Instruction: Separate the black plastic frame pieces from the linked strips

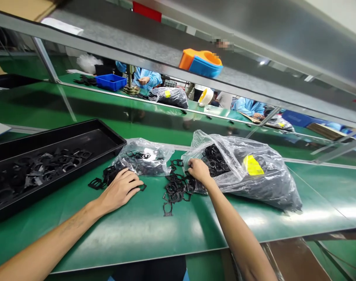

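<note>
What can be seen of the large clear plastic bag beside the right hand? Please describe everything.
The large clear plastic bag is thin, crinkled film, stuffed with small black frame-shaped parts. A yellow label shows through its side. It lies on its side on the green table, mouth open toward the left, with parts spilling out. The right hand rests at the mouth, fingers curled; its exact grip is unclear.

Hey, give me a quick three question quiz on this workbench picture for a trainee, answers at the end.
1. True or false: the black tray holds loose black parts.
2. The right hand is at the mouth of: A) the small bag, B) the large bag with the yellow label?
3. What does the left hand rest on?
Key: 1 true; 2 B; 3 black frame parts on the green table, by the small bag.
</note>
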Tool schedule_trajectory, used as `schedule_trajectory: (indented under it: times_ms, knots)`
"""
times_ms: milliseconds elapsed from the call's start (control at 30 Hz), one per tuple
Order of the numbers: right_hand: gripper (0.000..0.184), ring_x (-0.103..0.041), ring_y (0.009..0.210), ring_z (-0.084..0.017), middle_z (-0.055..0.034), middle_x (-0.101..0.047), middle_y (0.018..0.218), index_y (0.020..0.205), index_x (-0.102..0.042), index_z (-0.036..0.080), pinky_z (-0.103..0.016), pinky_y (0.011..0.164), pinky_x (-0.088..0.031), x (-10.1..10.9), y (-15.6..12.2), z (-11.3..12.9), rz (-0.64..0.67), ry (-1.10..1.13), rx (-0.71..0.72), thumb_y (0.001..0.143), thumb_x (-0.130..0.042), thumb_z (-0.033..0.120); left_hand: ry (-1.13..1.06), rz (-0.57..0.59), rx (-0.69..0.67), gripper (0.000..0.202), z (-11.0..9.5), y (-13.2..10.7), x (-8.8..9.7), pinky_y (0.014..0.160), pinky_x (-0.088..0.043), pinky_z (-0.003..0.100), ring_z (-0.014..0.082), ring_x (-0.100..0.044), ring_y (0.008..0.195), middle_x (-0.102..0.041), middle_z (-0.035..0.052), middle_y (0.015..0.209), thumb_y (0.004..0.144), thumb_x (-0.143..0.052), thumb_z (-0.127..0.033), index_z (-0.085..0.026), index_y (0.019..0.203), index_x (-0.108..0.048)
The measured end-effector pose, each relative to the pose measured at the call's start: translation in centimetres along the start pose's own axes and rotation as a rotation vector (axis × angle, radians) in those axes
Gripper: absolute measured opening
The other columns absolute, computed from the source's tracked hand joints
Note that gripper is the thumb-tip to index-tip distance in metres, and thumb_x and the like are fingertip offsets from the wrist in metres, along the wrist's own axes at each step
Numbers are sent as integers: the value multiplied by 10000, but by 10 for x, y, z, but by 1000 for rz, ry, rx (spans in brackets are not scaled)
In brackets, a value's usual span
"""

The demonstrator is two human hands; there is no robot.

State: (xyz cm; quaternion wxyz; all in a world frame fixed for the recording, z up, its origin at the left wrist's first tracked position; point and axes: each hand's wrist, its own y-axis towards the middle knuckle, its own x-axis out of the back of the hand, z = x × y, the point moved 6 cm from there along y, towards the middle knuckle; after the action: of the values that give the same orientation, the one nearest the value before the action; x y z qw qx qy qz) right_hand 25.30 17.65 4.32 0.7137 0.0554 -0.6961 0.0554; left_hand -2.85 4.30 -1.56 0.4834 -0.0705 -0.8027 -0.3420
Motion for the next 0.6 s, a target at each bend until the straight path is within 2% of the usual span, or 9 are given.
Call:
schedule_trajectory:
  times_ms: [133,233,333,367,433,533,600]
  knots:
    - [169,-697,879,-243,-107,-746,892,904,-739,158,-293,753,-486,17,-4,-7,-95,141,-14,846,-583,128,-24,-8,12,184,-1,2,3,1140,-397,489,196,-656,966,-705,33,977,1009,-500,-246,-234,960,-677]
    - [289,-688,922,-235,-128,-732,1010,1107,-704,153,-320,808,-508,33,-20,0,-235,270,-6,918,-485,143,-43,-8,9,191,-3,3,3,1121,-411,464,186,-651,933,-696,23,951,1013,-484,-237,-228,917,-649]
    - [449,-694,821,-171,-44,-731,954,1373,-572,215,-268,763,-541,33,-47,33,-271,466,113,925,-566,220,-37,-4,11,200,-3,3,2,1117,-413,458,183,-646,915,-693,21,943,1023,-456,-231,-224,910,-621]
    - [444,-689,793,-173,-43,-732,931,1351,-597,214,-273,742,-545,31,-57,50,-263,672,230,908,-612,228,-26,-2,12,201,-3,2,1,1118,-412,460,183,-646,910,-692,21,940,1027,-446,-232,-222,912,-610]
    - [256,-680,779,-174,-42,-738,911,1151,-712,232,-279,736,-545,19,-77,84,-179,880,417,905,-645,250,1,-5,8,197,-3,1,-1,1117,-414,459,184,-646,897,-690,20,930,1035,-432,-236,-220,913,-586]
    - [122,-663,763,-171,-45,-731,874,982,-754,211,-281,749,-537,-5,-97,116,-88,911,549,906,-658,218,18,-55,-10,178,-4,3,0,1062,-460,431,197,-659,941,-700,36,968,1040,-423,-243,-219,931,-562]
    - [120,-666,817,-177,-48,-720,883,950,-761,206,-284,788,-530,-16,-103,123,-87,876,611,915,-647,196,-22,-116,12,182,-4,9,3,971,-509,386,208,-670,993,-705,61,1025,1042,-408,-256,-218,942,-556]
